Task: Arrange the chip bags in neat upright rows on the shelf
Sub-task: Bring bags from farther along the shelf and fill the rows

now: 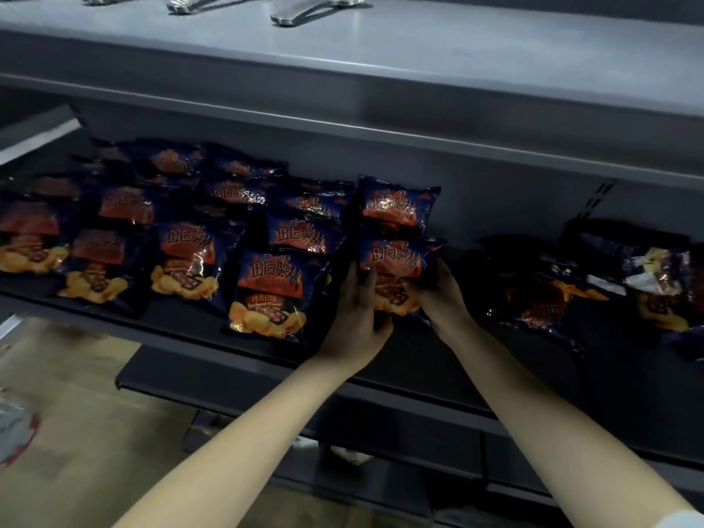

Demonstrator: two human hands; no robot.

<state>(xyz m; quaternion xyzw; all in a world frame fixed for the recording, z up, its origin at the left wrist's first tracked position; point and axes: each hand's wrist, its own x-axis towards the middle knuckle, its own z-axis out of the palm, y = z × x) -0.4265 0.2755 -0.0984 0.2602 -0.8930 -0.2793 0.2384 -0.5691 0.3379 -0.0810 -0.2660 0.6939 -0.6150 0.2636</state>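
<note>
My left hand and my right hand both hold one chip bag. My left fingers curl round its left side, and my right fingers curl round its right side. The bag stands on the dark shelf, right between my two hands. Just behind it, past my fingertips, stands another bag. To the left of my left hand are rows of bags, all the same dark blue kind, one behind another. The front bag is just beside my left hand. To the right of my right hand, some loose bags lie flat and messy on the shelf. Above my hands is a grey upper shelf with shiny metal things on it.
</note>
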